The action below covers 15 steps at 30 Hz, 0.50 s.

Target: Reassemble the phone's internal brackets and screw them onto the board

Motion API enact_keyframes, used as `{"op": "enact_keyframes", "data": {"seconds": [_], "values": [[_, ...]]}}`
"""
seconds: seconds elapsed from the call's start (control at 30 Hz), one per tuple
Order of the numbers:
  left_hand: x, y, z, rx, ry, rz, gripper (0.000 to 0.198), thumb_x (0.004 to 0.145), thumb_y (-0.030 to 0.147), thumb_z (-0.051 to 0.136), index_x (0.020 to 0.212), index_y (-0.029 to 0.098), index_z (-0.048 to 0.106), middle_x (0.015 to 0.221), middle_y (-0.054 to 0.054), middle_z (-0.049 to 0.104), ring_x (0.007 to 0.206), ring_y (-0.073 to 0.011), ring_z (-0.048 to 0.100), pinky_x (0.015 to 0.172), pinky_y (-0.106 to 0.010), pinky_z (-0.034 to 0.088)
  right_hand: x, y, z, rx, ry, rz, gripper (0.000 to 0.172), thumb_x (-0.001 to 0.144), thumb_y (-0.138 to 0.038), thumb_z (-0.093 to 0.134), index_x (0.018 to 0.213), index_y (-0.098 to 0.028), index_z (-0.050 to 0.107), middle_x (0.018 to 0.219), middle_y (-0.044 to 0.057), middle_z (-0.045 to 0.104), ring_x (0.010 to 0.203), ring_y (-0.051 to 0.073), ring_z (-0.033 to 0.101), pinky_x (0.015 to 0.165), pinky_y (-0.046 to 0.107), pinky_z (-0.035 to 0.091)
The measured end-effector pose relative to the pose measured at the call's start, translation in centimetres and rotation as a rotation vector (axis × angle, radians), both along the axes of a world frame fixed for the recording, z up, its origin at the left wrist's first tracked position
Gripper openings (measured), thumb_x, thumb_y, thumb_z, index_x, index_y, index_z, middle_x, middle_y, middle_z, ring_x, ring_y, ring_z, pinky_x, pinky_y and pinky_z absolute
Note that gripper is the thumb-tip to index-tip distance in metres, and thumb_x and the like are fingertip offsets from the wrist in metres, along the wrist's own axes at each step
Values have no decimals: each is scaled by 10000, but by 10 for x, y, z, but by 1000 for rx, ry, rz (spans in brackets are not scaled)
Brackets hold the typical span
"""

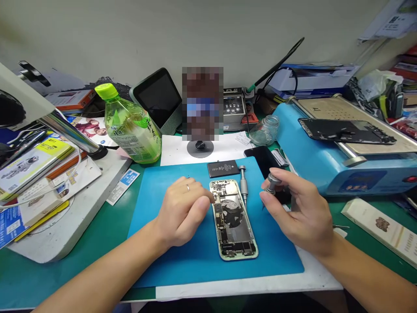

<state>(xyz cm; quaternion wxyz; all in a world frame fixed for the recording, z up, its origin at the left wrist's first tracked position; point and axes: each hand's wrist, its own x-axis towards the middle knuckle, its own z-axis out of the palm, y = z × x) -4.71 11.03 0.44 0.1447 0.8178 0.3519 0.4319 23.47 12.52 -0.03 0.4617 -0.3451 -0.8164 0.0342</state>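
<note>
My right hand (pixel 302 208) pinches a grey metal screwdriver (pixel 273 182) between thumb and fingers, to the right of the opened phone. Its dark tip points down over the mat. The phone (pixel 239 234) lies on the blue mat (pixel 192 269) with its circuit board and inner parts bare. At its upper left edge is my left hand (pixel 184 208), fingers curled in, a ring on one of them; the fingertips are mostly hidden. Above the phone sits a black battery (pixel 223 168). A second grey screwdriver (pixel 243 184) lies along the phone's upper right side.
A green drink bottle (pixel 130 126) stands at back left beside a small screen device (pixel 159 100). On the right, a blue machine (pixel 325 169) carries a detached phone screen (pixel 348 130). A glass jar (pixel 265 130), a black phone (pixel 260 157) and a slim box (pixel 382 226) are nearby.
</note>
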Motion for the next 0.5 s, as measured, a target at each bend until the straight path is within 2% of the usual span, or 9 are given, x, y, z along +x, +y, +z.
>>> {"op": "enact_keyframes", "data": {"seconds": [0.1,0.27,0.5], "values": [[1,1,1,-47,12,40,425,1157,292,331,874,203,635,677,22,598,629,-153,503,675,-349,356,1,2,-2,-15,20,-15,740,963,-88,694,1627,-305,449,1132,30,716,964,118,721,906,241,638],[3,0,4,-79,19,67,282,1055,187,399,845,220,585,692,26,617,635,-156,522,671,-335,376,1,5,-3,-9,37,-19,737,966,-109,711,1620,-312,440,1065,10,708,910,108,715,910,244,638],[2,1,2,-145,-56,92,201,989,227,429,811,242,522,666,28,580,611,-166,506,644,-338,375,6,7,-6,-72,122,-75,607,1033,-193,632,1593,-335,445,1063,35,646,839,122,682,737,265,646]]}}
